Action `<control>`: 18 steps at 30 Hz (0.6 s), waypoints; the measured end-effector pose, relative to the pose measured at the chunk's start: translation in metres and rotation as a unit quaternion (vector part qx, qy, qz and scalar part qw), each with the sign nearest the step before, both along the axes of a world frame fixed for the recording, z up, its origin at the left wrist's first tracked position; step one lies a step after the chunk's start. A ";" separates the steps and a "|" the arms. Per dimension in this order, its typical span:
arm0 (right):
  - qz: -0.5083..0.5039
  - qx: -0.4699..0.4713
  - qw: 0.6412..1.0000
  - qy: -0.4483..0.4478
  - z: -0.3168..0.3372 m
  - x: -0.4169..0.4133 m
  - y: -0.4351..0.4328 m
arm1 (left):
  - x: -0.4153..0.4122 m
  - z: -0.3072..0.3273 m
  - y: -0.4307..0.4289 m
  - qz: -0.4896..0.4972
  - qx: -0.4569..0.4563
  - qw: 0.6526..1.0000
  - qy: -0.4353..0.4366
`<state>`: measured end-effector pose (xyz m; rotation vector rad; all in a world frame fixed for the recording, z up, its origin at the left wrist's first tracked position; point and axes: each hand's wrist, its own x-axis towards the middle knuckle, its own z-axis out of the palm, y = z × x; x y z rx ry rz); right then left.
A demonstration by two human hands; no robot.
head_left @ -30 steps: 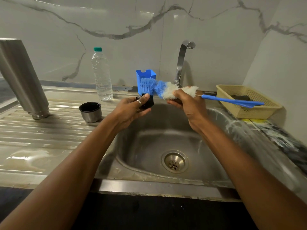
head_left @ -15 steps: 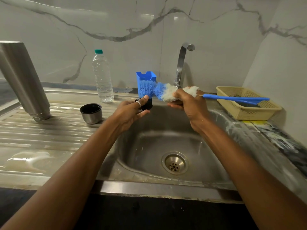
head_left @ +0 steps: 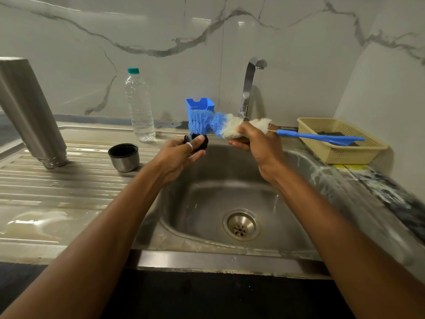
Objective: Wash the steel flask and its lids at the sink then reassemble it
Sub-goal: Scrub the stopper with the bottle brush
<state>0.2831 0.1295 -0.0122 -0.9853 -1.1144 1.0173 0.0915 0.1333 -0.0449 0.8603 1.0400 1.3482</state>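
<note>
The left grip (head_left: 181, 155) was closed around a small black lid (head_left: 202, 142), with the thumb pressed on it. It held the lid up over the back edge of the sink (head_left: 207, 199). A ring (head_left: 189, 146) sat on one finger of that grip. The right grip (head_left: 257, 143) was wrapped around a long brush (head_left: 213, 124), grasping it at the white fluffy part. The blue bristles at the end of the brush touched the top of the black lid. The thin blue handle (head_left: 317, 137) of the brush stuck out to the right, over a yellow basket (head_left: 340, 148). The basket sat on the right side of the sink, and something dark lay inside it, but it was too hard to tell what. The steel flask (head_left: 30, 111) stood mouth down on the wet worktop (head_left: 57, 192), far to the left and well apart from both grips. A steel cup lid (head_left: 124, 157) stood near it with its open side up, between the flask and the sink. A water bottle (head_left: 139, 107) with a green cap stood farther back, by the wall (head_left: 161, 31). A blue box (head_left: 200, 104) stood at the back of the sink, just behind the brush. The tap (head_left: 249, 84) rose up beside it. A round drain (head_left: 241, 224) sat at the bottom of the sink, below both arms.
</note>
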 end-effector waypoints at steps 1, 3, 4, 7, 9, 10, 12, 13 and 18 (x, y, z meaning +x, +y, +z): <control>0.007 0.001 1.000 0.000 -0.001 -0.002 -0.001 | 0.002 0.001 -0.001 0.000 0.000 1.000 0.004; 0.013 0.003 1.000 0.004 -0.002 -0.002 -0.002 | 0.004 0.003 -0.001 0.004 0.015 1.000 0.009; 0.010 0.003 1.000 0.011 -0.001 -0.001 -0.002 | 0.003 0.004 -0.001 0.010 0.024 1.000 0.010; -0.001 0.001 1.000 0.018 0.003 -0.001 -0.002 | 0.001 0.006 -0.004 0.007 0.038 0.999 0.014; 0.004 0.001 1.000 0.017 0.001 -0.004 -0.002 | 0.005 0.006 -0.004 -0.005 0.044 0.999 0.024; 0.009 0.002 1.000 0.018 0.000 -0.006 -0.003 | 0.006 0.006 -0.003 -0.002 0.048 0.998 0.029; 0.009 0.001 1.000 0.024 -0.002 -0.007 -0.004 | 0.004 0.006 -0.003 0.025 0.048 0.998 0.028; 0.010 0.001 1.000 0.025 -0.002 -0.007 -0.003 | 0.001 0.005 -0.002 0.038 0.043 0.998 0.025; 0.013 -0.001 1.000 0.021 -0.005 -0.008 0.001 | 0.013 0.000 -0.001 0.011 0.045 0.997 0.063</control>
